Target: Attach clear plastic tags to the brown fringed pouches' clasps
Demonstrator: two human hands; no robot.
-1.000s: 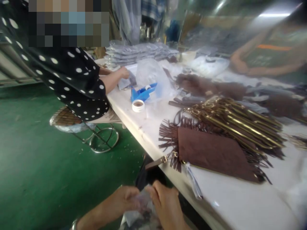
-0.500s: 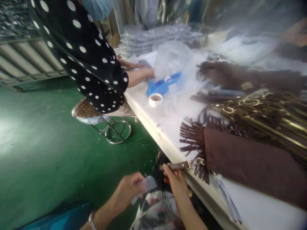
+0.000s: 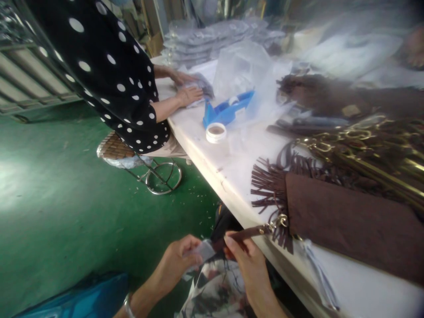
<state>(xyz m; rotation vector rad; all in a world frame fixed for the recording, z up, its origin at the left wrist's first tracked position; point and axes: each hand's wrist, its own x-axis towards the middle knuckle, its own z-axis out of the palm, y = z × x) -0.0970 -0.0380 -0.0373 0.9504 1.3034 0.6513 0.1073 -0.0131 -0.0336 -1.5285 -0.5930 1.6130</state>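
Observation:
Pinched in my left hand (image 3: 180, 258) is a small clear plastic sleeve (image 3: 206, 250), its right end against the tip of a brown strap (image 3: 247, 234). My right hand (image 3: 247, 260) grips that strap between thumb and fingers, close to the sleeve. A gold clasp (image 3: 281, 221) joins the strap to a dark brown fringed bag (image 3: 347, 221), which lies flat at the table's edge. Whether the strap's tip is inside the sleeve, I cannot tell.
A co-worker's hands (image 3: 190, 95) press a wrapped item on the white table (image 3: 245, 154). Nearby are a blue tape dispenser (image 3: 228, 110), a white jar (image 3: 216, 133) and a plastic bag (image 3: 243, 66). Gold-chained straps (image 3: 351, 137) pile at right; a stool (image 3: 115, 148) stands left.
My left hand's plastic sleeve has come up against the strap's end, and the strap is straighter. The co-worker's hands have drawn back from the tape dispenser onto a wrapped item.

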